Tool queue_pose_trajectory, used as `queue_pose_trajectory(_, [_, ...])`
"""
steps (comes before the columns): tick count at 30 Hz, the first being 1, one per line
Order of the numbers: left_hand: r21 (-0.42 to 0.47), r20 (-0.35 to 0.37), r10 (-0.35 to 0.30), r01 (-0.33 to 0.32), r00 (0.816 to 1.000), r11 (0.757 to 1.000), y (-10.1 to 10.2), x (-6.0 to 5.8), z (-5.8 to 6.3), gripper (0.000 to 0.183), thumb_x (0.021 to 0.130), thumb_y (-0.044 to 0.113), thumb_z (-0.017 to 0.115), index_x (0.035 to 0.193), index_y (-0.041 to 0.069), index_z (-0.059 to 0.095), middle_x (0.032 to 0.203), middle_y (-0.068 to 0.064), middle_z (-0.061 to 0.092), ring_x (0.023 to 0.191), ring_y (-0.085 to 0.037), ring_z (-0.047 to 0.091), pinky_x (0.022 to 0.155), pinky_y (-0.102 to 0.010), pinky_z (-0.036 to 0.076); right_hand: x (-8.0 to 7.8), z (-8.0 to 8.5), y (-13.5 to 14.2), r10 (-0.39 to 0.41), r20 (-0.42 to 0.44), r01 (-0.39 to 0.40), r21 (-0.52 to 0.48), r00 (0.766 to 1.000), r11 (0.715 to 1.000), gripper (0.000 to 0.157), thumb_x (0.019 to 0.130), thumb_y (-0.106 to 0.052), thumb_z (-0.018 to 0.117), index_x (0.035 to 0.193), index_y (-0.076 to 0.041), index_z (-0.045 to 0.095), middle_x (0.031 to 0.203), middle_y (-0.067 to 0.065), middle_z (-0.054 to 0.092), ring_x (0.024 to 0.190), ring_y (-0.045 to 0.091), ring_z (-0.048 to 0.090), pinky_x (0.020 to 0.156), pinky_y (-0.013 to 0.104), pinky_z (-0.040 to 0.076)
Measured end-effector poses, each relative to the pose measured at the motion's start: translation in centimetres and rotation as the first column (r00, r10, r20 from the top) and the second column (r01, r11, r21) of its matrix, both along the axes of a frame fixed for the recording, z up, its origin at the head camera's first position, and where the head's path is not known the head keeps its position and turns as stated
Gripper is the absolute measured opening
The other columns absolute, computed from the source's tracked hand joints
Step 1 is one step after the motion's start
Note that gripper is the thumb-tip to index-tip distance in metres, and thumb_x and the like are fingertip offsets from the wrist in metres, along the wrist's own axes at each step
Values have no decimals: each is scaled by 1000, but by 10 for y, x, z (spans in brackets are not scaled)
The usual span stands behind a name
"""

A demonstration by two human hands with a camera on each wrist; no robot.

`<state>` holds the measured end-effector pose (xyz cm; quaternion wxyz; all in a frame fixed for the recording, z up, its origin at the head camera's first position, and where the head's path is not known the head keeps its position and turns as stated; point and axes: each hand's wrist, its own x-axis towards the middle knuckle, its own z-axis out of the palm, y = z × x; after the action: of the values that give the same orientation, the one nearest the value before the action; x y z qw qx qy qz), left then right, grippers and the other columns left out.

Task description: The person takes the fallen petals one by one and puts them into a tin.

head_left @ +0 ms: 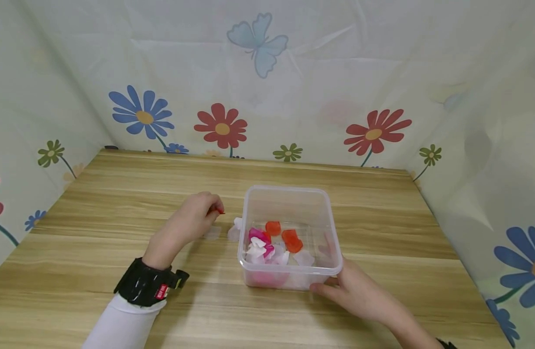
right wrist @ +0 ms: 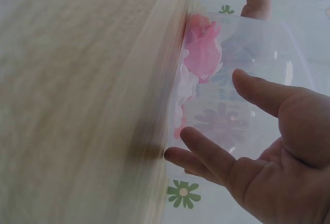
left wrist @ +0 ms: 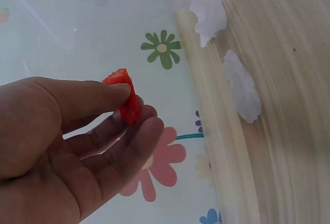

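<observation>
My left hand is raised a little above the table, left of the clear plastic box. Between its thumb and fingers it pinches a red petal. Inside the box lie red petals, magenta petals and white petals, mostly toward the front left. Loose white petals rest on the wood beside the box's left wall. At the front right corner of the box is my right hand, its thumb and fingers spread apart; whether they touch the wall I cannot tell.
The wooden table reaches back to a cloth backdrop printed with flowers and a butterfly. Similar cloth walls stand along the left and right sides. A black band is strapped round the left wrist.
</observation>
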<state>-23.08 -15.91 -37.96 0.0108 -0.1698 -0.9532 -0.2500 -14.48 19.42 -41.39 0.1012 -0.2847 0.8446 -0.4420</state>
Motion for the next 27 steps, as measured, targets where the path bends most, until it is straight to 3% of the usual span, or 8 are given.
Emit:
queue_pose_trajectory(6, [46,-119,-5,11,993,999,7,6,8,6,90,1,70,93,7,71,88,-1,62,78,-18,58,71,-26,50,0,-1,0,-4,-10,4,14,1000,1000,73,89,-11,74,145,-9,28,113,-1,60,104,16,61,90,26,47])
queue_pose_trajectory(13, [99,-200,-1,21,980,995,19,20,21,9,88,6,74,95,10,72,89,3,63,78,-14,59,72,-22,51,1,-1,0,-12,-27,12,31,1000,999,82,88,-8,75,149,-9,21,113,-2,60,103,15,61,90,25,47])
queue_pose_trajectory(21, [175,-356,-60,130,933,976,34,37,35,12,85,1,75,95,8,73,92,4,64,78,-10,60,70,-16,49,1,-1,0,-11,-35,12,34,999,999,82,88,-9,75,149,-8,21,114,-2,60,102,14,61,89,24,47])
queue_pose_trajectory(27, [178,-408,-120,208,905,962,45,46,39,15,83,1,78,96,8,73,92,4,65,81,-9,62,74,-13,48,2,-1,0,-12,-37,13,31,999,999,83,88,-11,75,149,-9,20,115,-2,60,103,14,61,89,24,47])
